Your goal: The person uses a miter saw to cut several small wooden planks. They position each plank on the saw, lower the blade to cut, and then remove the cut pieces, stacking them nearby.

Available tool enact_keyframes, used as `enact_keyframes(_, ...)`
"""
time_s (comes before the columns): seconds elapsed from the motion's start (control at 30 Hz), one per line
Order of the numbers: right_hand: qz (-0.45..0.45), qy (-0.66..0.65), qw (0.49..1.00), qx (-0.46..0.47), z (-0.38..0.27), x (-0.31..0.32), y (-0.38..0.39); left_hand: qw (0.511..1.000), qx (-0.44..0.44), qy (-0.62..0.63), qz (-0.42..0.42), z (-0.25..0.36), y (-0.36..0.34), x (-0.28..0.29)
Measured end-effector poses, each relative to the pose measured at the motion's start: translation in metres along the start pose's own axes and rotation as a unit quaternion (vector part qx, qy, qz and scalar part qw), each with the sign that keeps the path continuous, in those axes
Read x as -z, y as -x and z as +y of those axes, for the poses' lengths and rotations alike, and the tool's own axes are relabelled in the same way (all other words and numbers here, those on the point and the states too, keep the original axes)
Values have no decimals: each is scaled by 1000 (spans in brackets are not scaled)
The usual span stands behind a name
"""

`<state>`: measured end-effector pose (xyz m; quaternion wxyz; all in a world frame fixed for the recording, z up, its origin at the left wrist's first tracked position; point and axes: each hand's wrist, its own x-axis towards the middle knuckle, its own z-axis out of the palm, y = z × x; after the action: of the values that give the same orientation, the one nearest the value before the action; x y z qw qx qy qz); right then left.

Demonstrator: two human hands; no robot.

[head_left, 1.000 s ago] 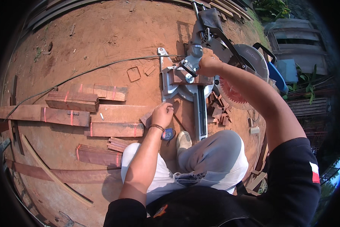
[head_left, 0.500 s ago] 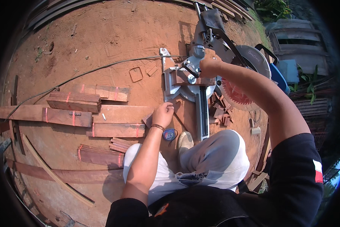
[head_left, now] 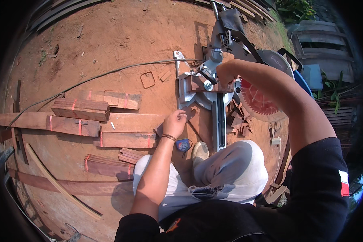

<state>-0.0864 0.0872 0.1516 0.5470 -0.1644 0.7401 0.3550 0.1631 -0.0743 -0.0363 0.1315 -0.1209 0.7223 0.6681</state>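
Note:
A mitre saw (head_left: 218, 107) stands on the ground ahead of me, its red circular blade (head_left: 259, 97) at the right. A reddish-brown wood block (head_left: 199, 85) lies on the saw's bed under a screw clamp (head_left: 208, 76). My right hand (head_left: 226, 71) is closed at the block's right end, beside the clamp; its fingers are partly hidden, so what it grips cannot be told. Above the boards, left of the saw, my left hand (head_left: 174, 124) has its fingers curled in, and anything inside is hidden. A blue tape measure (head_left: 183, 144) lies just below that wrist.
Bundles of boards (head_left: 80, 109) tied with red strips lie at the left. A black cable (head_left: 109, 72) crosses the dirt to the saw. Small wood offcuts (head_left: 239, 119) are heaped right of the saw's rail. A long thin strip of wood (head_left: 60, 183) lies lower left.
My right hand has turned and its fingers have dropped toward the block's right end. My left hand stays nearly where it was. The whole view has shifted slightly.

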Motion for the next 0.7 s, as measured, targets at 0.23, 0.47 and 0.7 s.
enact_keyframes(0.23, 328, 316, 889, 49, -15, -57, 17, 999, 31, 14, 6, 1, -3, 8)
enact_keyframes(0.47, 182, 99, 978, 7, -10, -22, 12, 999, 34, 4, -17, 0, -4, 1)
enact_keyframes(0.7, 175, 169, 970, 2, -26, -17, 31, 1000, 11, -9, 15, -3, -3, 13)
